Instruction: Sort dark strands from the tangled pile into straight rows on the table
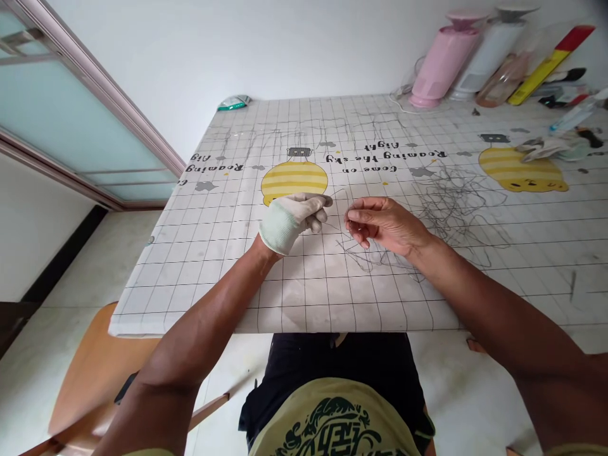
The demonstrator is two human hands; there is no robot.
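My left hand (299, 215), in a pale glove with grey fingertips, is closed in a pinch over the front part of the table. A thin wire (339, 191) arcs from its fingertips towards my right hand (380, 221). That bare hand pinches the wire between thumb and forefinger, the other fingers curled loosely. The two hands are a short gap apart. Under and beyond the right hand spreads a tangled heap of thin grey wires (451, 209). More bent wires (280, 132) lie in a loose row across the back of the table.
The table wears a white checked cloth (313, 297). At the back right stand a pink cylinder (444, 66), a white one (491, 54) and a yellow-red box (546, 69). Another glove (555, 149) lies at right. A wooden chair (90, 373) is at lower left.
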